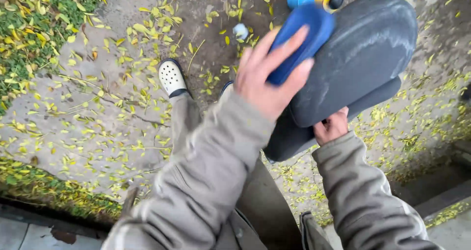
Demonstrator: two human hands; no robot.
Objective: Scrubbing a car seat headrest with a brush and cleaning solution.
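Head view: at upper right, a dusty dark-grey padded seat cushion (pixel 363 59), judged bulky, firm and best gripped by its lower edge, is clasped there by the right hand (pixel 332 127), while a soft blue sponge (pixel 304 39) is pressed on it by the left hand (pixel 270 78).

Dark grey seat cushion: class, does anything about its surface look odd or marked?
Yes. The dark grey seat cushion shows pale, dusty smears across its top, beside the blue sponge pressed on it by the left hand. The right hand grips its lower edge.
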